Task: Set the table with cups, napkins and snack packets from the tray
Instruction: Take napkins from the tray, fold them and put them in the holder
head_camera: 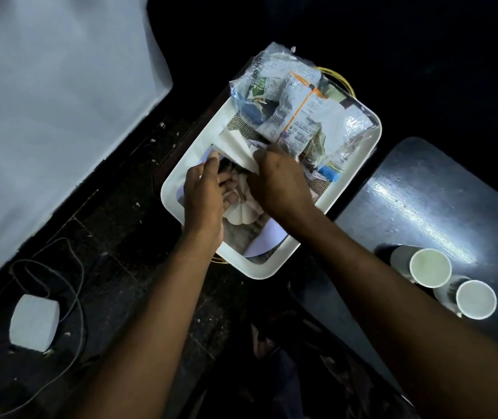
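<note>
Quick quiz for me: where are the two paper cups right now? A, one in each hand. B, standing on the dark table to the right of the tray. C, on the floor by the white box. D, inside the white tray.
B: both cups stand open side up on the dark table, right of the tray, while both hands work on napkins in the tray.

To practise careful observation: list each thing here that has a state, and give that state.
Cups: two, upright, empty, on the table.
Tray: still loaded.
Packets: piled in the tray.
Napkins: being gripped.
Left hand: on the napkins.
Right hand: pinching a napkin.
</note>
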